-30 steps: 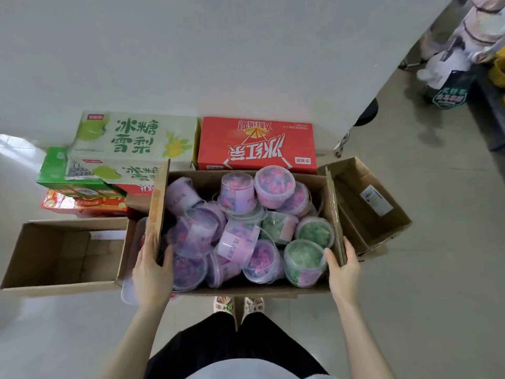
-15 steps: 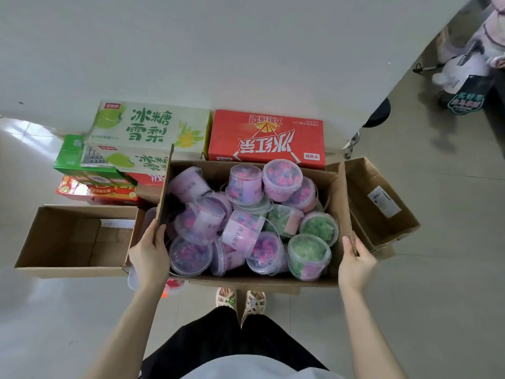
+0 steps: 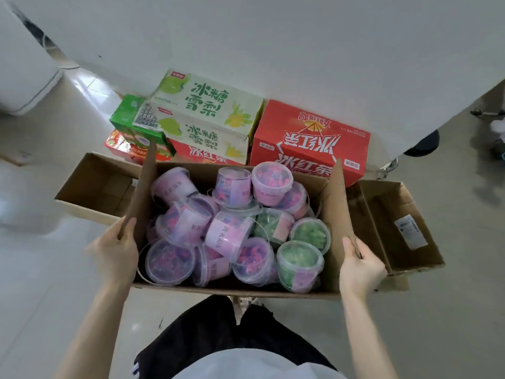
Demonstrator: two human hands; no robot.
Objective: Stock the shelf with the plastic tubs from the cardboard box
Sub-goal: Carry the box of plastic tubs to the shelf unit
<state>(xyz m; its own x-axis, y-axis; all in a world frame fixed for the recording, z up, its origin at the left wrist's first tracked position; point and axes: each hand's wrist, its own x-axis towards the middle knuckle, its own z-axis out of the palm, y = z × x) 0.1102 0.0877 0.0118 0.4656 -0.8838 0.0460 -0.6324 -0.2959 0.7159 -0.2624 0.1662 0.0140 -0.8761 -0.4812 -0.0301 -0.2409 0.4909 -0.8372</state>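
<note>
The plastic tubs (image 3: 235, 233), mostly purple-filled with a few green, lay heaped in the open cardboard box (image 3: 235, 292) before the person. The left hand (image 3: 114, 253) gripped its left flap edge, and the right hand (image 3: 358, 269) gripped its right flap edge. The left carton (image 3: 90, 187) and right carton (image 3: 396, 222) flanked it closely, with drink cases (image 3: 308, 140) stacked just behind and bare floor (image 3: 437, 324) nearer.

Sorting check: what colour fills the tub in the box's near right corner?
Green; the tub shows best in head view.
</note>
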